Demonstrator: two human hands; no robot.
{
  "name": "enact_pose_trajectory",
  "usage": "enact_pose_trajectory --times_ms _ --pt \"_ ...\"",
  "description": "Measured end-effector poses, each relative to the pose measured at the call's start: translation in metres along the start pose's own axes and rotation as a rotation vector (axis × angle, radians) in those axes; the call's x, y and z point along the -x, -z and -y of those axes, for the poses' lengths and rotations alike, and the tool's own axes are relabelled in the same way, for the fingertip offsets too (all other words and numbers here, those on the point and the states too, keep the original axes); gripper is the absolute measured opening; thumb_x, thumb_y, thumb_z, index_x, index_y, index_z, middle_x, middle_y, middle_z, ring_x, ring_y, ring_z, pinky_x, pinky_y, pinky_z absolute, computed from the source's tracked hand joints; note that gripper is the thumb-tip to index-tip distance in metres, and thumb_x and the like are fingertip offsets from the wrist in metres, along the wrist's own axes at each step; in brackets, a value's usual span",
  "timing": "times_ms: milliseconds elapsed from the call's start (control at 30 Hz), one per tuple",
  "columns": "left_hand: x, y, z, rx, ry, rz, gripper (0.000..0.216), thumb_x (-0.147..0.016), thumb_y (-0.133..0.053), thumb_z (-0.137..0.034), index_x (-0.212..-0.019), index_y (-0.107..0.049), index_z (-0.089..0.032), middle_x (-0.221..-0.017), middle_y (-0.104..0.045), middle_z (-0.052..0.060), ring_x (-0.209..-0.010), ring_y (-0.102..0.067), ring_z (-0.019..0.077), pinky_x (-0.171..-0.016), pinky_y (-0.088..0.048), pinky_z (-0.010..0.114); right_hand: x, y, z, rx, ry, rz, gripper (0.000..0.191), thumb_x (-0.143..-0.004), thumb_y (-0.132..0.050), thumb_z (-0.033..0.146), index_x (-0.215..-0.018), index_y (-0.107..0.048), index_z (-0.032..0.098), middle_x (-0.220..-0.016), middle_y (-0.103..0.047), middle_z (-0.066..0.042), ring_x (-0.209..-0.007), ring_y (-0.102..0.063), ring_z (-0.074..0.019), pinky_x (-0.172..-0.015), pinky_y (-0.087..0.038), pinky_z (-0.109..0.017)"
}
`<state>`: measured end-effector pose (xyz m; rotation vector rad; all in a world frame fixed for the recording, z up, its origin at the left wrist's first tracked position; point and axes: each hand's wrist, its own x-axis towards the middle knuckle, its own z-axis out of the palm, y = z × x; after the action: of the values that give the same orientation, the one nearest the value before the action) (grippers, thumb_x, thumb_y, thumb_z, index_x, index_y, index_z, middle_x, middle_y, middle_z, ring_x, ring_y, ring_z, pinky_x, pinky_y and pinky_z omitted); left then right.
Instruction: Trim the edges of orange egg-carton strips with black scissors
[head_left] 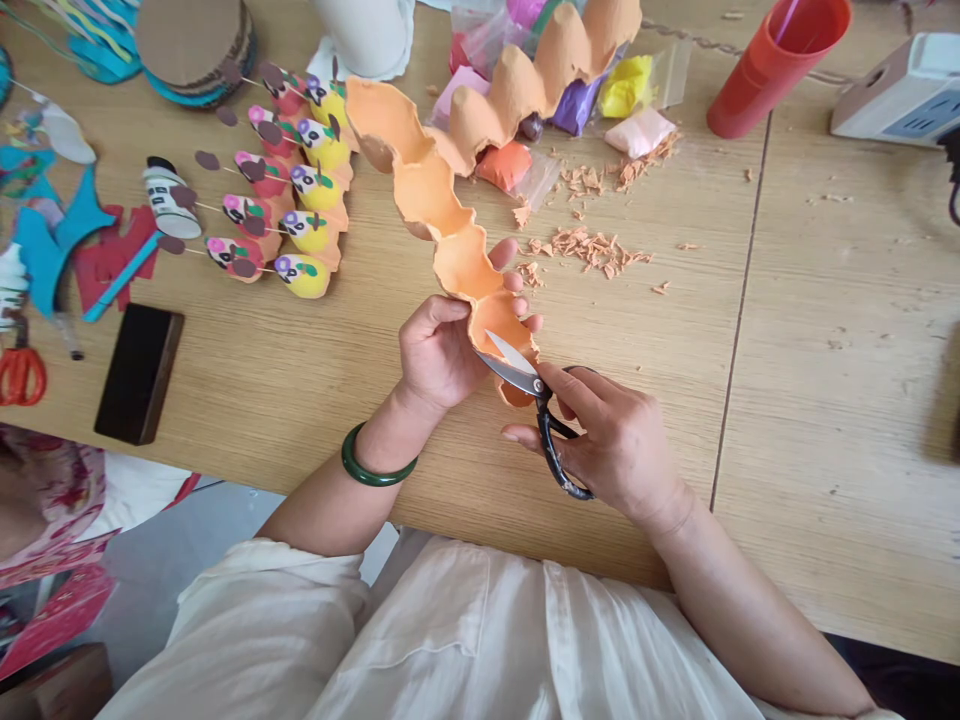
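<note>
From my remote station I look down on a pale wooden bench point(825, 330) with a seam running down its right side, littered near the middle with orange paper trimmings point(592, 245). A red plastic cup point(772, 65) stands at the far edge, and bagged lumps of coloured clay point(637, 130) lie beside a second piece of egg carton point(540, 70). Two rows of painted egg-cup figures point(300, 190) sit to the left, with a black rectangular block point(139, 372) nearer the front. Grey floor shows below the bench at lower left. The long strip of orange moulded-pulp egg carton point(427, 190) curves from the figures down to the hands, cups facing up, edges wavy. The left hand point(439, 350), a green bangle point(371, 470) on its wrist, pinches the strip's nearest cup, thumb in front and fingers behind. The right hand point(615, 440) is closed through the loops of the black-handled steel scissors point(536, 400), whose blades stand parted across that cup's rim.
</note>
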<state>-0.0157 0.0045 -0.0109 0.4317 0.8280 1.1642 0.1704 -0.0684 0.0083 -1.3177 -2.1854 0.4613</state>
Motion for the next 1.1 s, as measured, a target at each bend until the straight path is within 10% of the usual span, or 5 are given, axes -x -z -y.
enact_pose_trajectory --times_ms 1100 --pt "0.0028 -0.0074 -0.0007 0.012 0.018 0.005 0.046 -0.087 -0.047 -0.027 -0.129 -0.062 -0.019 -0.096 -0.073 0.005 -0.103 -0.073 0.025 -0.105 -0.057 0.045 0.0007 -0.007 0.0015 0.182 0.095 -0.167 0.04 -0.104 -0.058 0.045 -0.111 -0.078 0.011 -0.062 -0.065 0.002 -0.049 -0.049 -0.0086 -0.048 -0.026 -0.028"
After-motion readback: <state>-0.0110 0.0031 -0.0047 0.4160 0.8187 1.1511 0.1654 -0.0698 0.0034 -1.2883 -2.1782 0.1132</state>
